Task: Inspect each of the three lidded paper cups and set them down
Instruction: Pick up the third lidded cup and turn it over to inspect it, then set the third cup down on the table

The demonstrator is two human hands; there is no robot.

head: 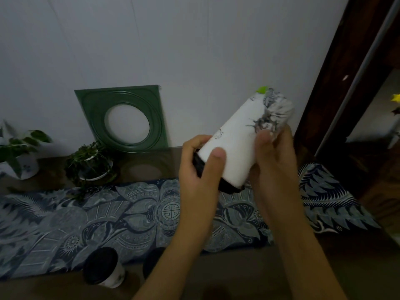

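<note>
We have one paper cup (pixel 242 135) lifted off the tabletop (pixel 303 267) and tipped almost upside down — its black lid (pixel 199 167) points down toward us and its base tilts up toward the back wall, above the right half of the patterned cloth (pixel 108 217). Held this way, the printed side and the bottom are turned to our eyes, which suits the inspecting.

Our left hand (pixel 199 169) curls round the lid end, thumb pressed flat on the white wall just above the lid, the other fingers wrapped behind. Our right hand (pixel 272 152) clasps the narrower base end, thumb laid on the ink-like print and the rest curled round the far side. Two grips at opposite ends let us roll the cup without squeezing its soft middle, and we judge the hand at the lid also guards against it popping off.

The other two cups stand upright by the tabletop's near edge — one cup (pixel 104 269) left of centre, the second cup (pixel 153 263) just beside it, half hidden by our left forearm. They look parked close at hand.

Two potted plants (pixel 91 161) and a green frame (pixel 123 118) line the far edge.
</note>
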